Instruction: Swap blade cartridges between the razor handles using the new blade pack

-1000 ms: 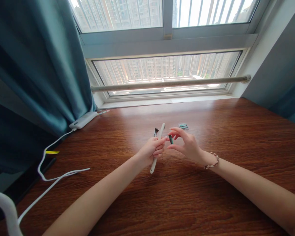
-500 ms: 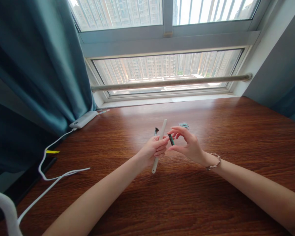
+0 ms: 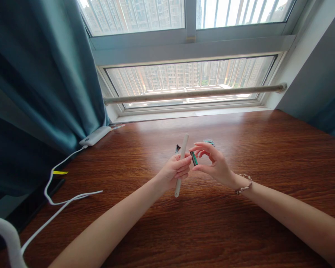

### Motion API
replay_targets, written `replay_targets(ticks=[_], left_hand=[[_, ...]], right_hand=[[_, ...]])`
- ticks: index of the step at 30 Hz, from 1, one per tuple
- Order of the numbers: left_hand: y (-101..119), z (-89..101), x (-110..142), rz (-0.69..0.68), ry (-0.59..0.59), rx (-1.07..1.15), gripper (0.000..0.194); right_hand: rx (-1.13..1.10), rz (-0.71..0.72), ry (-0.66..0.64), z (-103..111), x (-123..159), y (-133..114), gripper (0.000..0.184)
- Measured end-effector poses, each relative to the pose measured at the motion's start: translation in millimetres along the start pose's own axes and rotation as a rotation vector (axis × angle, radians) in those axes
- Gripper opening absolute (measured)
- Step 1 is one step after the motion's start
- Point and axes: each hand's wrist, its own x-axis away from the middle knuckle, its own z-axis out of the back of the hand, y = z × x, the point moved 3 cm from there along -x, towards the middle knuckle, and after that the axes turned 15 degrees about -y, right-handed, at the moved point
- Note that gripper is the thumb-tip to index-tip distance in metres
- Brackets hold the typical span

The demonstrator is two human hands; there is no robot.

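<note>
My left hand [image 3: 178, 169] is closed round a slim white rod [image 3: 183, 147], which stands tilted with its top leaning right. Between the thumb and fingers of my right hand [image 3: 213, 162] is a small black-and-green bar [image 3: 194, 158]; its exact kind is too small to tell. The bar sits right beside my left fingertips, which seem to touch it. Behind my left hand lies a small dark and silvery object [image 3: 177, 148], partly hidden. Beyond my right fingers rests a flat teal packet [image 3: 209, 142], its lower part covered by the hand.
The brown wooden table [image 3: 145, 230] reaches to the window. A white power bank [image 3: 95, 136] with a white cable [image 3: 51, 175] lies at the left by the blue curtain [image 3: 53, 67]. A yellow strip [image 3: 60, 172] is near the cable, and a white curved tube [image 3: 2, 230] fills the lower left corner.
The white rod has become a little more upright, its lower end shifting right. The black-and-green bar has turned slightly, showing more green. Both hands keep their hold.
</note>
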Motion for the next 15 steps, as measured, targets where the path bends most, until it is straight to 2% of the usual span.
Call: replay_targets(ticks=[15], left_hand=[[0.6, -2.9, 0.4, -0.008, -0.042, 0.033, 0.015]], right_hand=[[-0.097, -0.023, 0.041, -0.5, -0.3, -6.3, 0.061]])
